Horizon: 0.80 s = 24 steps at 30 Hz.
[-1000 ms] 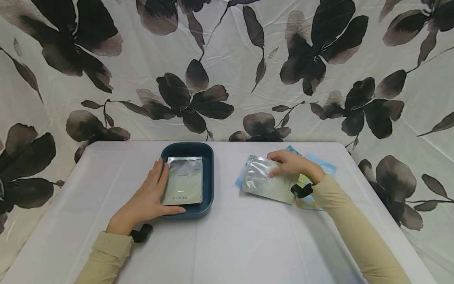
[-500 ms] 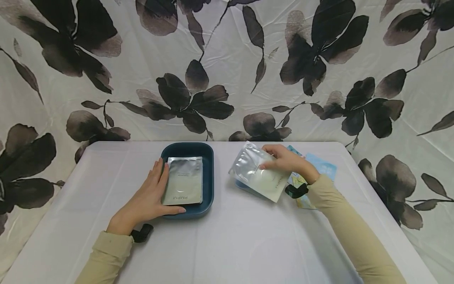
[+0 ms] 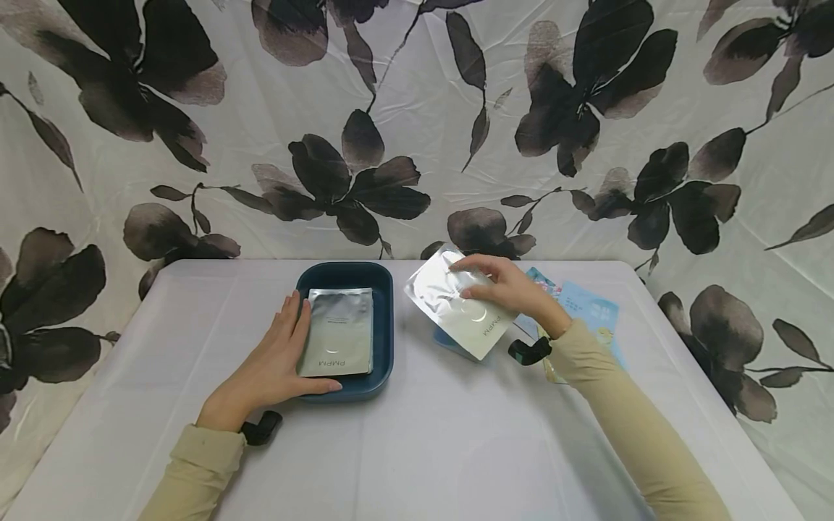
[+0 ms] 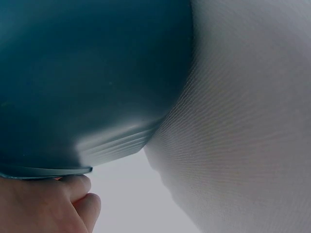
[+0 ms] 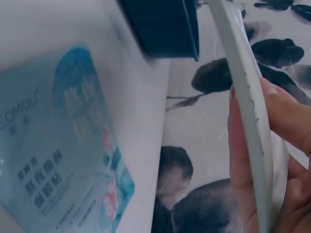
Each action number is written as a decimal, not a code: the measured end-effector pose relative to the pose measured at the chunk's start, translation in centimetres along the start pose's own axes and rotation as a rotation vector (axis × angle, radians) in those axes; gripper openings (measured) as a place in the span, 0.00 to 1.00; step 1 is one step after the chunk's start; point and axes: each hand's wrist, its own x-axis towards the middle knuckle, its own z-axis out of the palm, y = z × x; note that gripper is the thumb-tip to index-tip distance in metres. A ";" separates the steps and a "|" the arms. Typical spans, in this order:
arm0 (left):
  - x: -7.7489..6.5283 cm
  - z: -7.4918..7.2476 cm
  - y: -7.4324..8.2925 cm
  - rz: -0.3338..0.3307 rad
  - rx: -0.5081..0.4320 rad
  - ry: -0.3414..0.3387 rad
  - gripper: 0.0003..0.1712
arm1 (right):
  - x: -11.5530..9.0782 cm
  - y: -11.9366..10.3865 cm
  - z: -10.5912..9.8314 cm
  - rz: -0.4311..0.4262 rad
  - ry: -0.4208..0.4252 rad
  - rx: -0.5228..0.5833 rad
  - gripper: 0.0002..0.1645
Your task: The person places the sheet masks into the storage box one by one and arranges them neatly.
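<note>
A: What do you have in your right grip (image 3: 504, 289)?

B: You're pinching a shiny PMPM foil packet (image 3: 448, 307). Your thumb is on one side and your other fingers are on the other. You have it tilted, up in the air to the right of the blue tray (image 3: 383, 325), and it doesn't touch the tray.

A: Is it just one packet?

B: Your right wrist view shows more than one edge, so I can't tell how many you have.

A: And your left grip (image 3: 270, 362)?

B: It isn't squeezing anything. Your fingers lie straight along the left side of the tray, and your thumb is at its near end.

A: What's inside the tray?

B: Another PMPM packet (image 3: 339, 336) lies flat in there. Its name is upside down for you, and its silver end points to the far end of the tray.

A: What about the worktop (image 3: 404, 449)?

B: To the right of the tray, a blue packet (image 3: 449, 344) peeks out below the one you hold. Further right of the tray is a pale blue packet (image 3: 589, 307), partly behind your sleeve (image 3: 632, 412). Your right wrist view shows a face-mask packet (image 5: 63, 141) with pink flowers; I can't tell which one it is.
</note>
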 end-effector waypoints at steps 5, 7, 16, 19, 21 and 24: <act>0.0 0.0 0.0 -0.003 -0.003 -0.005 0.83 | 0.6 -0.5 1.1 0.026 0.073 0.024 0.15; 0.0 0.0 0.0 -0.001 -0.003 -0.007 0.83 | 0.9 -0.8 1.5 0.056 0.101 0.071 0.16; 0.1 -0.1 0.1 -0.001 -0.012 -0.009 0.83 | 2.2 -1.6 3.5 0.112 0.202 0.188 0.16; 0.1 -0.1 0.0 0.005 -0.013 -0.006 0.83 | 2.7 -1.9 4.3 0.114 0.217 0.199 0.16; 0.1 -0.1 0.0 0.009 -0.011 -0.003 0.83 | 3.1 -2.1 5.0 0.114 0.220 0.210 0.17; 0.1 -0.1 -0.1 0.010 -0.008 -0.002 0.83 | 3.6 -2.7 6.1 0.126 0.208 0.238 0.18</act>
